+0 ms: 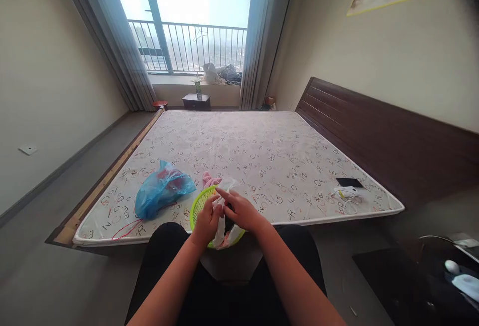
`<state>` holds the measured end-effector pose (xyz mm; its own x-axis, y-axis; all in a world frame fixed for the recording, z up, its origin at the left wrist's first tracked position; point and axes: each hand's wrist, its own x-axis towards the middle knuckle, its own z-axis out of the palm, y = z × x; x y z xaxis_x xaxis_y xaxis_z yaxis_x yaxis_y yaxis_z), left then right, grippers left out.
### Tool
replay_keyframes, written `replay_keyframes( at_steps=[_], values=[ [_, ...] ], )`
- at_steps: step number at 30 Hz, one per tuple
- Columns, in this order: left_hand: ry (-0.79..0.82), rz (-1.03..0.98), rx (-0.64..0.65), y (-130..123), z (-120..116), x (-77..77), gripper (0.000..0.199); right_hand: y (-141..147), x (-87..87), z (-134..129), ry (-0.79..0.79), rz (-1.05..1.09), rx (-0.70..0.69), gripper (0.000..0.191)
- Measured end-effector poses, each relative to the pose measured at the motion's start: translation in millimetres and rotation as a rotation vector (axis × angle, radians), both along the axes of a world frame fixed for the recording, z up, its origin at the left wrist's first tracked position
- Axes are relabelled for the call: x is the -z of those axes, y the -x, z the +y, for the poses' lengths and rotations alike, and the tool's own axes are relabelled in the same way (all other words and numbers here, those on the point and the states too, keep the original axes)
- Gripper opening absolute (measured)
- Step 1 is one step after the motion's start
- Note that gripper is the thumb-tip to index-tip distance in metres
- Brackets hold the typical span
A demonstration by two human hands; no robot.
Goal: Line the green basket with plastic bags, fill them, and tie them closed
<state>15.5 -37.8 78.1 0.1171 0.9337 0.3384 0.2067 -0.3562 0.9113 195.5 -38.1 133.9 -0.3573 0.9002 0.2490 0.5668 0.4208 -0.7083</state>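
Fingers [228, 199] of the right hand [242, 211]: extended, pressed together, laid over a white cloth [220, 217]. Left hand [207, 224]: fingers curled round the same cloth, pinching it upright against the right hand, apparently to keep it gathered above a round green plastic basket [198, 209], lower end hanging into it. Pink fabric [210, 180]: touching the basket's far rim. Blue plastic bag [162, 191]: just left, near the mattress [262, 141] near edge. Black phone [349, 182], white cable [348, 197]: toward the right corner.

Left hand [207, 222] and right hand [241, 211] meet, both curled.
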Motion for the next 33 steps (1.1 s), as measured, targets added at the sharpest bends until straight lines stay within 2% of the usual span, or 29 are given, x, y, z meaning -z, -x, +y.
replay_keyframes(
  at_steps=[2, 5, 7, 10, 12, 14, 16, 17, 19, 21, 23, 26, 29, 33],
  values=[
    [-0.011, -0.060, 0.015, 0, -6, 3.4, 0.028, -1, -4.3, 1, 0.022, -0.056, -0.112, 0.056],
    [-0.015, -0.139, 0.014, -5, -13, 5.5, 0.031, 0, -5.8, 4, 0.053, 0.010, -0.109, 0.033],
    [-0.009, -0.135, 0.033, -9, -17, 4.0, 0.044, 2, -4.3, 5, 0.068, 0.101, -0.030, 0.022],
    [-0.031, -0.058, 0.107, -8, -18, -2.6, 0.056, 2, -0.9, 7, 0.093, 0.238, 0.168, 0.019],
    [-0.050, 0.065, 0.228, -4, -15, -7.4, 0.049, 1, 0.3, 8, 0.121, 0.281, 0.277, 0.020],
    [-0.030, 0.171, 0.374, 0, -11, -8.2, 0.039, 0, -0.9, 7, 0.140, 0.250, 0.305, 0.021],
    [0.041, 0.188, 0.435, 4, -7, -3.0, 0.033, 0, -5.2, 5, 0.140, 0.154, 0.275, 0.019],
    [0.085, 0.172, 0.413, 6, -5, 1.6, 0.032, 0, -8.4, 3, 0.140, 0.090, 0.259, 0.017],
    [0.160, 0.105, 0.286, 8, -2, 11.5, 0.031, 2, -16.2, -2, 0.144, -0.052, 0.259, 0.015],
    [0.211, 0.014, 0.154, 11, 0, 18.2, 0.037, 4, -24.4, -8, 0.144, -0.180, 0.264, 0.020],
    [0.235, -0.052, 0.131, 14, 2, 19.7, 0.045, 8, -31.8, -16, 0.154, -0.276, 0.225, 0.028],
    [0.193, -0.036, 0.245, 14, 0, 18.0, 0.056, 18, -41.2, -29, 0.204, -0.378, 0.091, 0.031],
    [0.076, 0.072, 0.324, 3, -6, 23.1, 0.061, 28, -50.6, -35, 0.219, -0.412, -0.057, 0.034],
    [-0.075, 0.164, 0.307, -17, -10, 41.0, 0.035, 34, -63.6, -31, 0.221, -0.356, -0.191, 0.031]
  ],
)
